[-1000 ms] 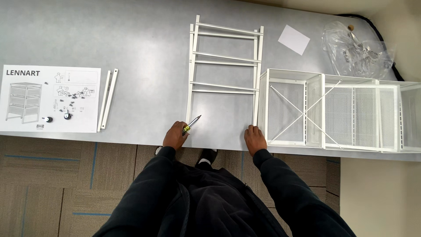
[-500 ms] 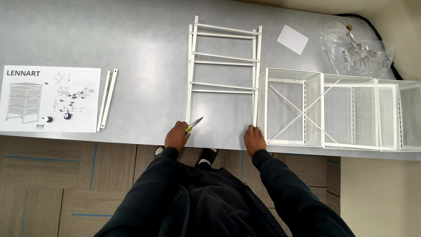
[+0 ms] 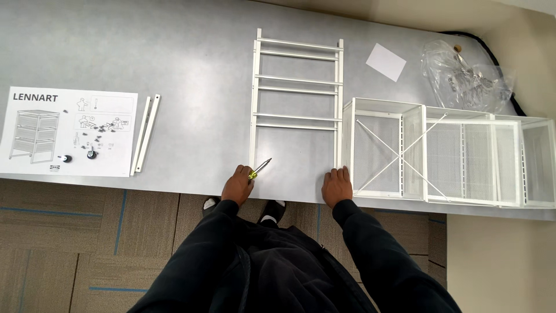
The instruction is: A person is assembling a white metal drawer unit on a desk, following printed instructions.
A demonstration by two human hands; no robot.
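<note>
white metal ladder-like side frame (image 3: 296, 104) lies flat on our grey surface (image 3: 145, 52). our left hand (image 3: 237, 185) sits at its near left leg, grip closed round a yellow-handled screwdriver (image 3: 259, 168); our right hand (image 3: 337, 185) rests flat by the right leg, grip loose and holding nothing. white wire mesh baskets (image 3: 452, 153) lie just beside.

Left hand (image 3: 237, 185) with screwdriver (image 3: 259, 168), seemingly slightly nearer the frame (image 3: 296, 87).

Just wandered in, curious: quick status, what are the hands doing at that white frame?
Left hand gripping screwdriver at white ladder frame foot. Right hand resting at frame's other leg. Wire baskets lying close on the right.
</note>
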